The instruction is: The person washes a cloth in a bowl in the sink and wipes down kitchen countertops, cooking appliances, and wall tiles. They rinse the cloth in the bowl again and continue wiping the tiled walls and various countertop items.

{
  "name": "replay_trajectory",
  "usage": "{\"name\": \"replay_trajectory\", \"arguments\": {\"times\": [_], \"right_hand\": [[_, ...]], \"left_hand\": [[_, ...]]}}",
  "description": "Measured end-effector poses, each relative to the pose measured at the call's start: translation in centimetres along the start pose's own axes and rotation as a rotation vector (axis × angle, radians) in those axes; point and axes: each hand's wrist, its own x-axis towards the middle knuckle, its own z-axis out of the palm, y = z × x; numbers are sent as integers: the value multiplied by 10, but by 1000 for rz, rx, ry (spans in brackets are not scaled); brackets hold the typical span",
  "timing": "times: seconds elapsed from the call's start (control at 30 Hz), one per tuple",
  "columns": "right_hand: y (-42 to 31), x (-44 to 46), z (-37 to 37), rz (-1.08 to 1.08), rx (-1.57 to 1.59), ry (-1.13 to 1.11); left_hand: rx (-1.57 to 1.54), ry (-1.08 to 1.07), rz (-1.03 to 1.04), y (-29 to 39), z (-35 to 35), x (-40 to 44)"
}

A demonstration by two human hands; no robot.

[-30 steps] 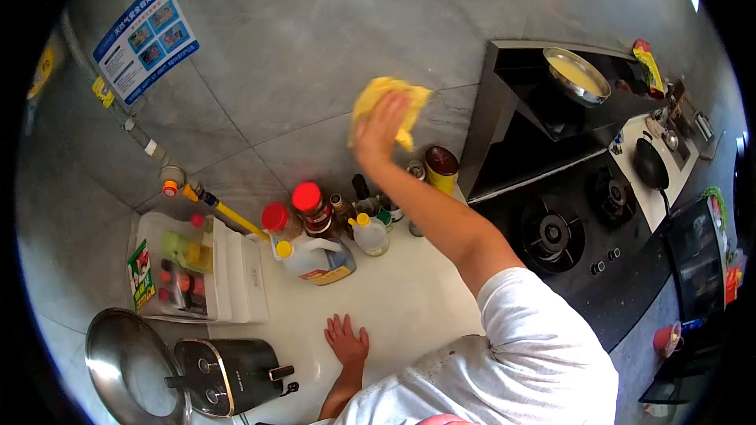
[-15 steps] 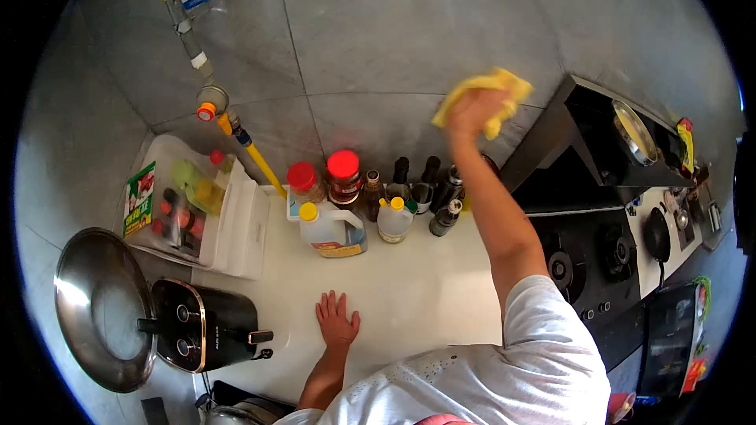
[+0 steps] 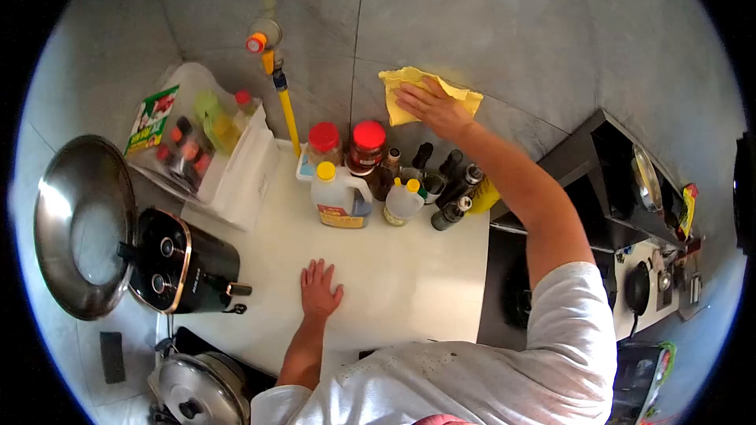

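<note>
My right hand presses a yellow cloth against the grey tiled wall, above the bottles. The cloth is spread out under the fingers, with its edges showing around them. Flat on the white counter lies my left hand, fingers apart and nothing in it. Between the hands, along the wall, stand a large jug with a yellow cap, a smaller yellow-capped jug, two red-lidded jars and several dark bottles.
A white bin of bottles stands at the left, near a black air fryer and a large steel pan. A lidded pot sits at lower left. The stove and range hood are on the right. A yellow pipe runs down the wall.
My right hand has moved left along the wall with the cloth, which is now spread flatter. My left hand stays flat on the counter. The camera view has shifted.
</note>
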Motion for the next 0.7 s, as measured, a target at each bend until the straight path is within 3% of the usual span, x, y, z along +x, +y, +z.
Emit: {"name": "replay_trajectory", "arguments": {"times": [0.13,0.33,0.43,0.53,0.57,0.7], "right_hand": [[-5,-9,20,-136,88,-117],[24,-82,77,-361,-136,-109],[31,-134,108,-388,-382,-134],[39,-188,130,-402,-860,-121],[37,-188,123,-409,-869,-114],[55,-155,92,-410,-180,-216]], "left_hand": [[-36,22,-6,-3,1,0],[-12,81,-13,-4,3,-3],[-55,67,-28,-5,1,-3],[-63,42,-52,-5,1,-3],[-69,50,-60,-5,1,-5],[-13,35,-67,-6,3,-1]]}}
